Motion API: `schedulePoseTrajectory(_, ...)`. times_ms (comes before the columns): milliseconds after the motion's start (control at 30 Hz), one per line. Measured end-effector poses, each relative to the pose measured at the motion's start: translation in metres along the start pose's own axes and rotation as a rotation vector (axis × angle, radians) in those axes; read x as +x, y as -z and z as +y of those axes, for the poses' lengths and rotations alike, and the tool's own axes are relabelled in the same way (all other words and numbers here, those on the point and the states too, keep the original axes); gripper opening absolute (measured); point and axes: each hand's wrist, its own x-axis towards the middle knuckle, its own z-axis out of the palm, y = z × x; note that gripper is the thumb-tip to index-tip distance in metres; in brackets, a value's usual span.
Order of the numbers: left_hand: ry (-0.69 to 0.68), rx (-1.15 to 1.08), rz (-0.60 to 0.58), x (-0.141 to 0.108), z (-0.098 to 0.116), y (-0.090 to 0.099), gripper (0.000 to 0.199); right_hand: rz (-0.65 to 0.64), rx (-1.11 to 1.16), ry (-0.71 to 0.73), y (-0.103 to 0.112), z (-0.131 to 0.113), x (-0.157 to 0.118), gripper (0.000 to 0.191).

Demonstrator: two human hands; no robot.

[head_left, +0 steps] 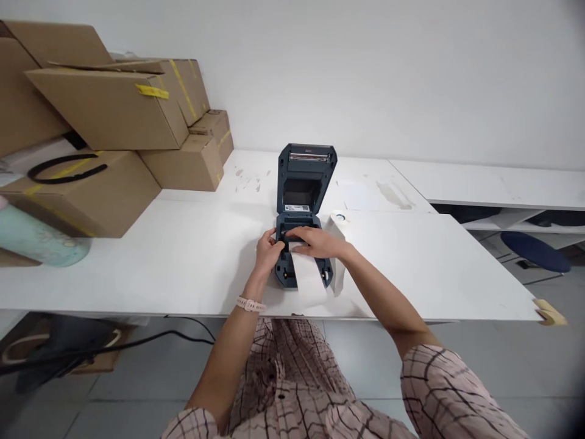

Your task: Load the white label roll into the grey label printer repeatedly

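Observation:
A dark blue-grey label printer [284, 268] stands on the white table with its lid [304, 167] raised. My left hand [267, 251] grips the printer's left side, thumb over the rim by the inner compartment. Reaching in from the right, my right hand [316, 241] has its fingers bent around the label paper inside the printer. A white strip of label paper [309, 280] runs from under that hand over the front edge toward me. Just right of the printer sits a small white roll [339, 217]. The fingers of my right hand partly hide the compartment.
Cardboard boxes [105, 110] are piled at the left, with a black headband [64, 167] on one. A pale green bottle [41, 238] lies near them. Loose white backing strip [339, 268] hangs beside the printer. A dark blue stool [534, 251] stands at the right.

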Motion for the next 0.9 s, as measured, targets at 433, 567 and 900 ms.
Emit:
schedulePoseTrajectory(433, 0.094, -0.254, -0.124, -0.006, 0.004, -0.004, 0.069, 0.545, -0.007, -0.121, -0.083, -0.081, -0.088, 0.037)
schedulePoseTrajectory(567, 0.092, -0.246, -0.131, -0.006, 0.003, -0.004, 0.067, 0.514, -0.128, -0.166, -0.089, -0.095, -0.082, 0.036)
schedulePoseTrajectory(900, 0.135, -0.275, -0.128, -0.017, -0.003, 0.002, 0.067, 0.631, 0.629, -0.25, -0.079, -0.095, -0.095, 0.039)
